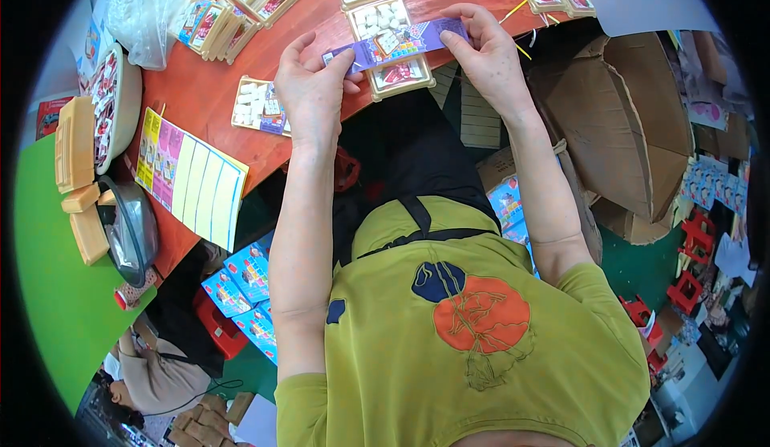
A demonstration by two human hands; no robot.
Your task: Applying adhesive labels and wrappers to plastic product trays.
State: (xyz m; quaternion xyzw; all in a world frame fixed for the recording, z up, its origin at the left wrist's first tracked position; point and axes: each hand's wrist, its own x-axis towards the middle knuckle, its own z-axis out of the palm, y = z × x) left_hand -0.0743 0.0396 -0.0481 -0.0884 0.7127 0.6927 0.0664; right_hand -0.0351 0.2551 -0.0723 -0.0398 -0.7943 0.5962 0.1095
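Two hands hold a purple strip over a little tray

I see the purple strip [401,44] lying across the middle of a tan tray [381,18] at the near edge of the red table [192,86]. The left hand [317,86] pinches one end, thumb on top. The right hand [488,50] pinches the other end between thumb and pointing finger. Past the edge are the person's dark-clothed legs, so I have little room on that side. Bare red wood lies between the strip and the stacked trays [210,28] on the left. A big brown box [593,118] stands open to the right.

The strip has bright pictures and letters, too small for me to read well. The ruled sheet [196,170] is yellow and pink, and the blue packs [245,287] below have print too.

The strip hides the tray's middle. White blocks show above it and a red picture below. Another tray [253,102] is partly behind the left hand. I can't see all the left fingertips.
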